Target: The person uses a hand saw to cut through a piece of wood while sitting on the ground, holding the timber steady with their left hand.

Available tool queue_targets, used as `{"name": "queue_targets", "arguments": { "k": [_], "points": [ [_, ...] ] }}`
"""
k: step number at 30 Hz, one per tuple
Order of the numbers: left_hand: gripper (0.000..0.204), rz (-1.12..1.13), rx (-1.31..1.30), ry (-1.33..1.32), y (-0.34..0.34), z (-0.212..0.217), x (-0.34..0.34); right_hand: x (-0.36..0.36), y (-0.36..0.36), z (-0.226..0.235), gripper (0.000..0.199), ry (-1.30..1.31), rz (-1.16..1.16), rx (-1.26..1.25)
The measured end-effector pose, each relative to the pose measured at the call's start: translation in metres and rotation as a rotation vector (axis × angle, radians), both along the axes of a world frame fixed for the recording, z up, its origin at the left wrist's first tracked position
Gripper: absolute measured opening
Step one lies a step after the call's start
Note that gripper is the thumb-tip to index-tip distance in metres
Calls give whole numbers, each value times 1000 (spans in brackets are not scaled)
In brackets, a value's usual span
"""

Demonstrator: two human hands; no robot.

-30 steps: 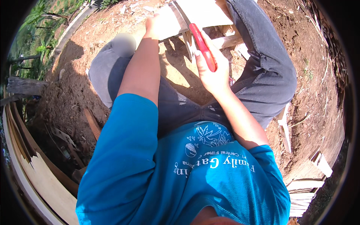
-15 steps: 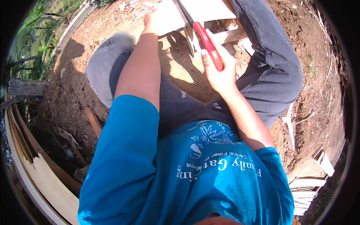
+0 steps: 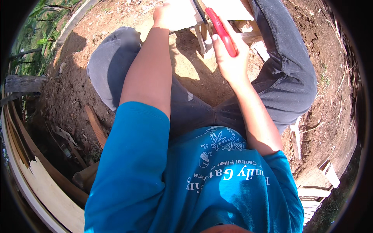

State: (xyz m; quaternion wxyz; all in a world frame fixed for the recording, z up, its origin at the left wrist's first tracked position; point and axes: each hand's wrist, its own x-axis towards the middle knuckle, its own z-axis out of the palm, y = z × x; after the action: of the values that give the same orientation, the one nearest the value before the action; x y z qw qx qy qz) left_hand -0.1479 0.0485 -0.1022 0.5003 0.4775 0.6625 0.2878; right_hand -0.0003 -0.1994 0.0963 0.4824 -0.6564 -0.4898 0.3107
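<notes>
My right hand (image 3: 236, 54) is wrapped round the red handle (image 3: 221, 33) of a saw. Its dark, narrow blade (image 3: 200, 11) runs up and away over a pale wooden board (image 3: 180, 17), which is bleached by sunlight. At the board's left edge, my left hand (image 3: 161, 16) grips the wood; glare and the hand's own angle hide most of its fingers. Wooden legs (image 3: 201, 40) stand under the board, between my bent knees.
Long pale planks (image 3: 46, 190) lie at the lower left, near a brown wood piece (image 3: 95, 126). Offcuts (image 3: 328, 173) are scattered on the dirt at the right. My dark trouser legs (image 3: 285, 73) flank the board. Green plants (image 3: 42, 31) grow at the far left.
My right hand has pushed the saw forward, away from me and slightly right. The left hand stays at the board's edge while the whole view shifts slightly.
</notes>
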Motion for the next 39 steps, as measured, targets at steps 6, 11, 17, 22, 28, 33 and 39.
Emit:
{"name": "queue_targets", "arguments": {
  "k": [6,11,17,22,28,33,39],
  "points": [
    [34,-29,-41,-515,3,-18,5,2,-28,-1,52,-30,22,44],
    [50,-54,180,-254,21,-52,-35,-11,-83,38,53,-29,147,128],
    [53,31,-25,-415,9,-19,8,-8,37,24,46,-44,37,143],
    [53,-19,-18,-234,-11,3,10,-7,-17,32,52,16,45,-17],
    [56,1,31,124,-17,8,5,1,-92,55,53,28,78,-48],
    [58,-24,33,128,8,3,24,-15,61,2,52,-233,22,211],
    [59,-12,85,136,12,1,11,-21,-21,35,56,-4,121,49]
  ]
}}
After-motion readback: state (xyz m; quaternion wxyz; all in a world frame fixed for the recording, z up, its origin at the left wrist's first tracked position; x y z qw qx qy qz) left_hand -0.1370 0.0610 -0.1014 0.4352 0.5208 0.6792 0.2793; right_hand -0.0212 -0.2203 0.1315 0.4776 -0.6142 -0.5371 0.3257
